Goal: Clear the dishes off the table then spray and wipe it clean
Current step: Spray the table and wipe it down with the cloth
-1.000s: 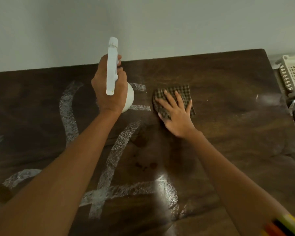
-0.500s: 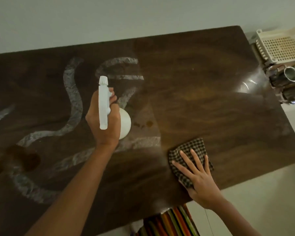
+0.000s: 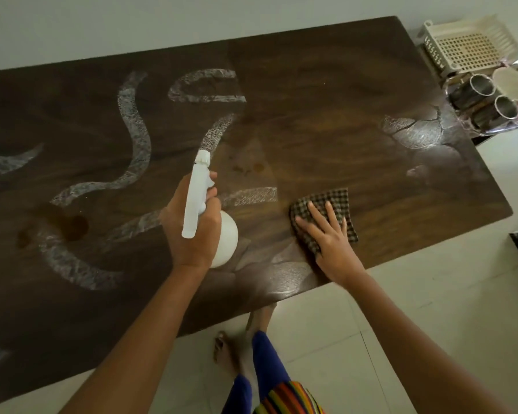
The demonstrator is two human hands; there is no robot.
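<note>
Dark wooden tabletop: broad, rigid, cleared of dishes, streaked with white curving trails of foam on the left half and a wet shine on the right; brown stain near the left trails and smaller brown spots at centre. Hard and probably slick where wet.

White spray bottle: held above the tabletop's middle, nozzle pointing away. Rigid plastic, likely light, a little slippery if damp; best taken at the neck under the trigger. Left hand: grip clenched around that neck, a finger at the trigger.

Checked cloth: near the front edge, right of the bottle, folded flat on the wood. Soft, limp, probably damp; best driven by a spread palm on top. Right hand: flat, fingers spread, pressing it down, grip not curled.

Metal cups and white basket: off the tabletop, beyond its right end.
</note>
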